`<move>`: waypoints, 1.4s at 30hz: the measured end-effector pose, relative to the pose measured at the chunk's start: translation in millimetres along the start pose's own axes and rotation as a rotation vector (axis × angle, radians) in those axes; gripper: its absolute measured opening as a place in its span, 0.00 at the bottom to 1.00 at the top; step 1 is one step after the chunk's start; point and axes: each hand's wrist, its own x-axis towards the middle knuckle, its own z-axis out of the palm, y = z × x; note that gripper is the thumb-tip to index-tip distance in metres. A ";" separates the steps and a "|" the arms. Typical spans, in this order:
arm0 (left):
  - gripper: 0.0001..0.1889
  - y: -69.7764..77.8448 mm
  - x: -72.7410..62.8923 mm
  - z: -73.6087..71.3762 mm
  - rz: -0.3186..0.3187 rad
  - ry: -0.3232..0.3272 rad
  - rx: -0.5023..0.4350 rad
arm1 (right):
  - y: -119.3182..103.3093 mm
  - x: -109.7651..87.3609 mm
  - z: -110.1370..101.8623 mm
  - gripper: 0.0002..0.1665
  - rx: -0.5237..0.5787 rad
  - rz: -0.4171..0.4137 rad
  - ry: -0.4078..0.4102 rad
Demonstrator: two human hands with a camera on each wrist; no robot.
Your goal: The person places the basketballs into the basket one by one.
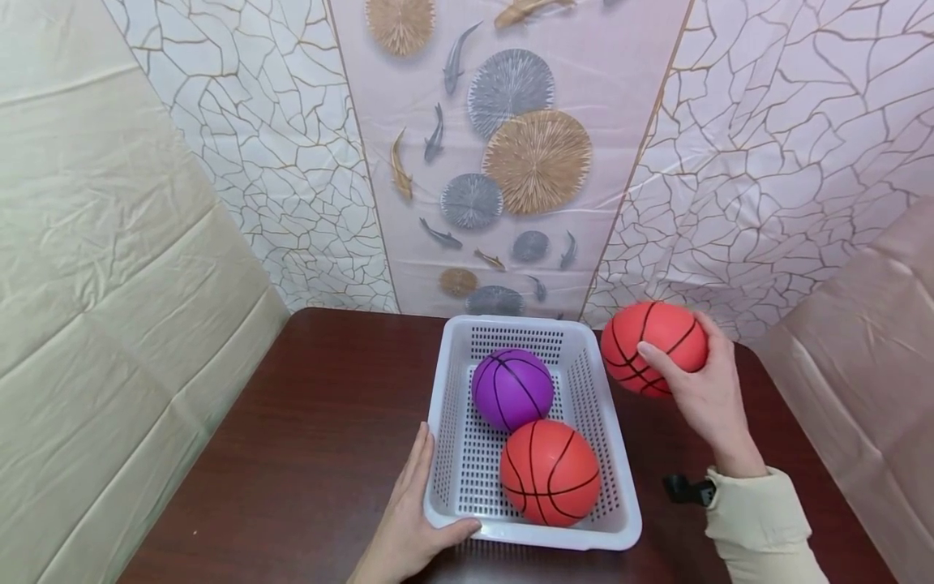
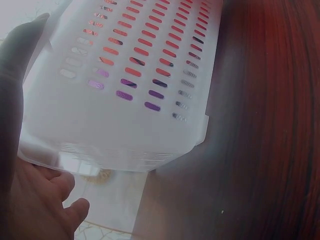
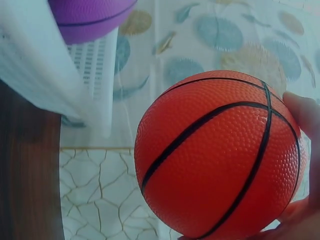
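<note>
In the head view, my right hand (image 1: 704, 385) holds a red ball with black basketball lines (image 1: 653, 345) in the air, just right of a white perforated plastic basket (image 1: 629, 519). The thumb lies on the ball's near side and fingers reach round its far side. The right wrist view shows the same red ball (image 3: 215, 155) large beside the basket. My left hand (image 1: 409, 519) grips the basket's near left corner, its thumb over the near rim and its fingers along the left side. Inside the basket, a purple ball (image 1: 512, 389) lies behind another red ball (image 1: 550, 474).
The basket stands on a dark brown wooden table (image 1: 314, 438). A patterned cloth backdrop (image 1: 503, 268) hangs behind it, with pale padded panels (image 1: 146, 324) on both sides. A small black object (image 1: 686, 490) shows at the right cuff.
</note>
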 end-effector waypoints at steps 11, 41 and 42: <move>0.64 0.8 2.8 -1.2 0.008 0.003 -0.009 | -16.3 -6.0 14.3 0.53 0.051 -0.053 -0.066; 0.63 0.7 0.3 -1.1 -0.028 0.001 -0.017 | -21.1 -14.6 32.4 0.53 -0.117 -0.149 -0.365; 0.63 1.1 0.3 -1.2 -0.028 0.001 -0.021 | -20.5 -14.9 32.0 0.53 -0.115 -0.144 -0.369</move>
